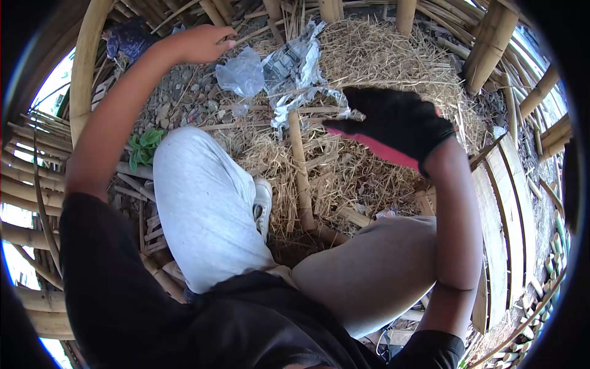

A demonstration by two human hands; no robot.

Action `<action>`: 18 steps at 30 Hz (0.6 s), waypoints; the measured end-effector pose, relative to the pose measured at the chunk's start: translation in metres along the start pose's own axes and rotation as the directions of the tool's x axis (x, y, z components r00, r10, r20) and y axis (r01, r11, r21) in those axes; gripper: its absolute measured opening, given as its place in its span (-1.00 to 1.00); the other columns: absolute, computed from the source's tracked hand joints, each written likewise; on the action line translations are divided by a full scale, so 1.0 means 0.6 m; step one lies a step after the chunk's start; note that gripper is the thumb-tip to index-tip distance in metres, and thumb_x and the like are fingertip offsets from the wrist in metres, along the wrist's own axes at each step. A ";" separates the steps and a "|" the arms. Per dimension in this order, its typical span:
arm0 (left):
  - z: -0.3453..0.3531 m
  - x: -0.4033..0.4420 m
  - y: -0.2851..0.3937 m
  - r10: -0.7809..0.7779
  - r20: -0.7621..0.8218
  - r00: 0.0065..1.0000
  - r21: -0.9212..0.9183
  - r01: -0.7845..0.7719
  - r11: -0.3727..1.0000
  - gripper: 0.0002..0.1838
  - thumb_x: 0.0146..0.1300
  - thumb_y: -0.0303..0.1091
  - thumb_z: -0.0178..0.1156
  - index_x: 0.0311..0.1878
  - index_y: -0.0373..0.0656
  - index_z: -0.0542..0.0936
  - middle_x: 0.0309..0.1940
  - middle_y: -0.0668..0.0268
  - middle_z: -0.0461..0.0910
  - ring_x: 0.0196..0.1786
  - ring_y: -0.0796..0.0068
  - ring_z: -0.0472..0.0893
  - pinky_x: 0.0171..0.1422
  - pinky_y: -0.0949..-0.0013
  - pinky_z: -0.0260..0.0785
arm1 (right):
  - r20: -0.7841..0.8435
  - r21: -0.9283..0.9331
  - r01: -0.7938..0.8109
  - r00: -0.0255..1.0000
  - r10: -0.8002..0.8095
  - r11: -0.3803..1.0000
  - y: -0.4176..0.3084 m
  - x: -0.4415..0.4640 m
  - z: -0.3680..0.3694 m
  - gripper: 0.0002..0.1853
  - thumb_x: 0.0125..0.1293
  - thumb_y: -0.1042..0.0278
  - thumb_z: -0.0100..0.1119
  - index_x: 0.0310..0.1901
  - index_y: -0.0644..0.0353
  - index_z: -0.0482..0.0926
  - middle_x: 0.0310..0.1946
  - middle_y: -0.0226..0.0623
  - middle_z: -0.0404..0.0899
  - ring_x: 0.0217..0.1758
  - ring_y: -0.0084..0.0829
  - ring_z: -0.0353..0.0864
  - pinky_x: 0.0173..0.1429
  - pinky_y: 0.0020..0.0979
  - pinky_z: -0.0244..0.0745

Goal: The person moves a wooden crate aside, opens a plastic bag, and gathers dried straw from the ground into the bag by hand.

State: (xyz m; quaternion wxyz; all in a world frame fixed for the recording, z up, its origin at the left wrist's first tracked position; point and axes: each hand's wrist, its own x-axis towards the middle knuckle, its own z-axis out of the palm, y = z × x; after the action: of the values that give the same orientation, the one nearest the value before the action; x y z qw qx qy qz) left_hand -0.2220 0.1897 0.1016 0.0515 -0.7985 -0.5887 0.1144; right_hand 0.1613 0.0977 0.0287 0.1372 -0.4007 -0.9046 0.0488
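Observation:
My left hand (206,44), bare, is stretched out at the upper left with its fingers slightly curled; nothing shows in it. Just right of it lies a clear plastic bag (241,72). A torn silvery wrapper (295,64) spreads beside the bag. My right hand (393,126) wears a black and red glove, its thumb apart from the fingers, and nothing is visible between them. Its fingertips are near the wrapper's lower right end. Below the wrapper, a bamboo piece (299,172) lies on dry straw (369,55).
Bamboo poles (488,49) stand around the upper edge. Flat bamboo slats (507,215) are at the right, with cut bamboo pieces (556,246) beyond. A green plant (145,147) grows by my left knee. A patterned dark cloth (128,40) lies at the upper left.

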 end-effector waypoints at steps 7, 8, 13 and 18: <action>0.244 0.245 -0.118 0.002 0.376 0.926 -0.112 0.043 0.993 -0.45 0.46 0.01 0.05 0.31 -0.20 0.49 0.21 -0.05 0.57 0.26 -0.01 0.56 0.32 0.05 0.39 | 0.589 -0.082 -0.107 0.797 0.134 0.991 0.091 0.003 0.122 -0.22 0.36 -0.49 -0.10 0.05 0.18 0.64 0.00 -0.02 0.69 0.14 -0.06 0.67 0.24 -0.11 0.52; 0.309 0.276 -0.142 0.021 0.373 0.928 -0.061 0.002 0.998 -0.44 0.43 0.00 0.07 0.30 -0.22 0.50 0.23 -0.06 0.56 0.28 -0.05 0.55 0.35 0.05 0.38 | 0.605 -0.078 -0.105 0.785 0.131 0.991 0.093 0.005 0.127 -0.22 0.36 -0.50 -0.11 0.05 0.17 0.64 -0.01 -0.03 0.70 0.14 -0.06 0.67 0.24 -0.11 0.52; 0.525 0.323 -0.141 -0.077 0.442 0.894 -0.048 0.110 0.993 -0.31 0.17 -0.06 0.26 0.41 0.07 0.46 0.59 0.06 0.07 0.55 -0.04 0.21 0.56 -0.13 0.09 | 0.665 -0.066 -0.179 0.725 0.177 0.982 0.107 0.040 0.131 -0.22 0.36 -0.49 -0.12 0.06 0.14 0.65 0.00 -0.09 0.71 0.14 -0.09 0.67 0.25 -0.13 0.52; 0.626 0.334 -0.159 -0.285 0.365 0.886 -0.218 0.379 0.900 -0.22 0.06 -0.10 0.31 0.46 0.40 0.42 0.69 0.29 -0.41 0.69 -0.07 -0.40 0.63 -0.31 -0.34 | 0.585 -0.011 -0.170 0.798 0.145 0.985 0.135 0.056 0.170 -0.22 0.37 -0.50 -0.13 0.01 0.16 0.68 -0.02 -0.10 0.72 0.11 -0.09 0.68 0.24 -0.13 0.53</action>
State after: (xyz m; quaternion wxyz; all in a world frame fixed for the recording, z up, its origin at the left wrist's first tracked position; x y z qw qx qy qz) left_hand -0.3457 0.3894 -0.2661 -0.1418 -0.6539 -0.7282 0.1483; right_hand 0.1678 0.1794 -0.0783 -0.1432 -0.4370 -0.8652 0.1996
